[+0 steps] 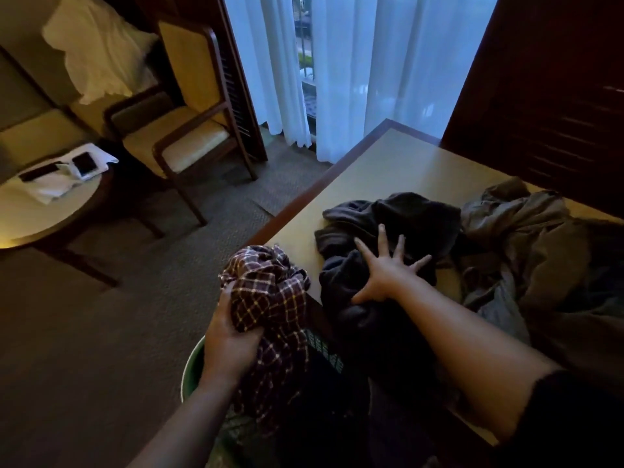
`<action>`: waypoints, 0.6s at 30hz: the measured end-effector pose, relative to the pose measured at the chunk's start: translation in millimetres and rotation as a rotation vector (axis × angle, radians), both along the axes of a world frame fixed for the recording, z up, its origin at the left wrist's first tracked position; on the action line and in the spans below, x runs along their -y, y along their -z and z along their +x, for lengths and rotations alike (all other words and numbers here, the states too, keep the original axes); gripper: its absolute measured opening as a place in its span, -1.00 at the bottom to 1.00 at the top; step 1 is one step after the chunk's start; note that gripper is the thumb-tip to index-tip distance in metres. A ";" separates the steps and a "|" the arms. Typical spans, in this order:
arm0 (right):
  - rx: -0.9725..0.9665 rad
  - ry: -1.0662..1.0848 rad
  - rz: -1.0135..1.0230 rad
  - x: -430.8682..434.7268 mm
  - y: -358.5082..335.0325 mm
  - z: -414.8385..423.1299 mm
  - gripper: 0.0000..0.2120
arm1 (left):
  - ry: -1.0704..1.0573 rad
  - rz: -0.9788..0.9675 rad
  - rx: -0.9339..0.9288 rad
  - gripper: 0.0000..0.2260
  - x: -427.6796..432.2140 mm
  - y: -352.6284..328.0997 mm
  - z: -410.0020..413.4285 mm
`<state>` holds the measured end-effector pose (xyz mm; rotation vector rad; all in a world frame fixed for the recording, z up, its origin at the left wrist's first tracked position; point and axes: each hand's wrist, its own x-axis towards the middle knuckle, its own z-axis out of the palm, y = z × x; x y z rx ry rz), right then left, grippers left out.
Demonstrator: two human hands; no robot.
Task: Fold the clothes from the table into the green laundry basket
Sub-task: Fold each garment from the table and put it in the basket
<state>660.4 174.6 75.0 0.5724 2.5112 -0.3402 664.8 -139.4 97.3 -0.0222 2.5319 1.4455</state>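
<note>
Pretty dim shot overall. The only real light is cool bluish daylight through the sheer curtains [371,72] at top centre, close to blown out. It lays a pale sheen on the far end of the table [388,163], then fades fast toward the bottom. A small warm glow sits at the far left edge on the round side table [67,211]. The lower half is murky: the dark garment [415,214] is a near-featureless blob, and we only pick out the plaid cloth [266,292] by its pale lines. Everything's a bit soft, the white pillow [98,52] at upper left most of all, and straight edges bow near the borders.
</note>
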 end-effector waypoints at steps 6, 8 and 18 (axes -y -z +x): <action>0.064 -0.033 -0.022 22.6 12.2 4.5 0.20 | -0.256 0.026 0.235 -0.29 35.4 12.0 8.5; 0.016 -0.065 0.022 34.8 7.9 12.0 0.14 | -0.333 -0.004 0.262 -0.25 40.4 19.2 16.4; -0.306 -0.194 -0.151 80.6 -3.1 80.6 -0.72 | -0.556 0.109 0.324 -0.25 31.1 17.5 95.2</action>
